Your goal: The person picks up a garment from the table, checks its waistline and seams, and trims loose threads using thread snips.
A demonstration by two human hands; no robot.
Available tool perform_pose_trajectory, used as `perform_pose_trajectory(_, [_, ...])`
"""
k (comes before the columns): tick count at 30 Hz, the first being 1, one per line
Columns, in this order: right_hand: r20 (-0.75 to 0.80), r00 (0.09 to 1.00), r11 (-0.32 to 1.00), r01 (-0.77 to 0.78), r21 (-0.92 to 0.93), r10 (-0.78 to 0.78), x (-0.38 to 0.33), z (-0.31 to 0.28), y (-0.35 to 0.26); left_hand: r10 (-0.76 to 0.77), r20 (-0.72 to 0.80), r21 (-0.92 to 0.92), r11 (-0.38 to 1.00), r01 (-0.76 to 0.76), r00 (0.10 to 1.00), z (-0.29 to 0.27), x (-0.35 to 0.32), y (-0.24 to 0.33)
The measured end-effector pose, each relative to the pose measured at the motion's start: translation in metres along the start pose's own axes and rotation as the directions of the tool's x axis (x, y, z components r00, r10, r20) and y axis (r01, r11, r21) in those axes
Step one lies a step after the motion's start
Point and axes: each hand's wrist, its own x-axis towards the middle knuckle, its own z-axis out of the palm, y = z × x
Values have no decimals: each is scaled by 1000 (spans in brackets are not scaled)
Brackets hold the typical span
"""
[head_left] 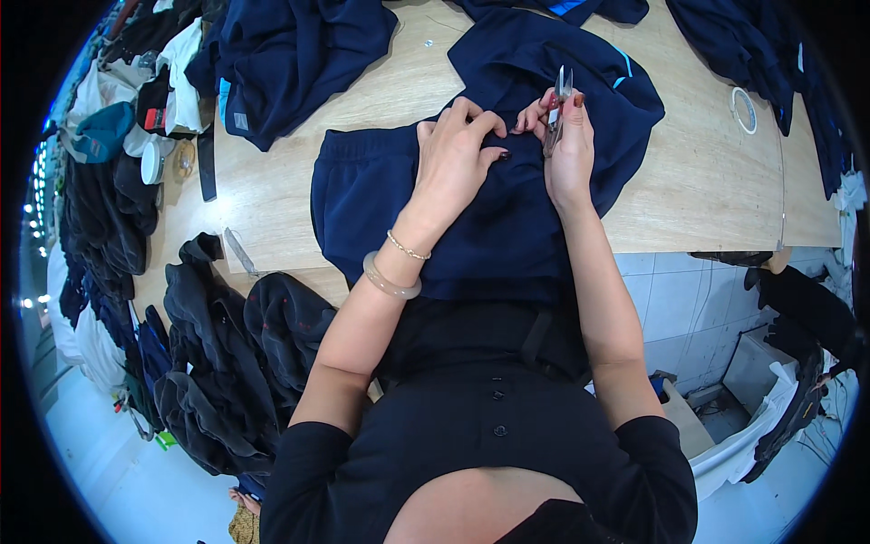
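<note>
A navy blue garment with an elastic-looking waistband lies across the table and hangs over its near edge. My left hand is on it, fingers curled and closed on a bit of the fabric. Just to the right, my right hand is closed around a pair of thread snips, their metal blades pointing up and away from me. The thumb and index tip of that hand are close to the fabric, near my left fingertips. Whatever fine thread may be between the fingers is too small to make out.
More navy garments lie at the table's far left and far right. A white tape roll rests on the right of the wooden table. Dark clothes are heaped at the left. Tape rolls stand by the left edge.
</note>
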Motion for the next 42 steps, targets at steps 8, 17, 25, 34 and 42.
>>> perform_pose_trajectory(8, [77,990,989,-122,83,115,2,-15,-11,30,132,-286,958,9,991,-19,8,-13])
perform_pose_trajectory(17, [128,982,988,-147,53,139,3,-12,-14,41,140,-83,996,-30,989,-30,2,-8])
perform_pose_trajectory(25, [156,978,987,-149,61,138,3,-15,-16,71,269,-474,878,68,961,-92,-5,-10])
perform_pose_trajectory(34, [76,981,979,-173,-107,181,-3,3,-37,87,24,-179,981,-81,996,-34,-11,-1])
perform_pose_trajectory(42, [2,978,978,-210,5,210,-1,8,-34,-61,325,-429,880,204,944,-27,15,-15])
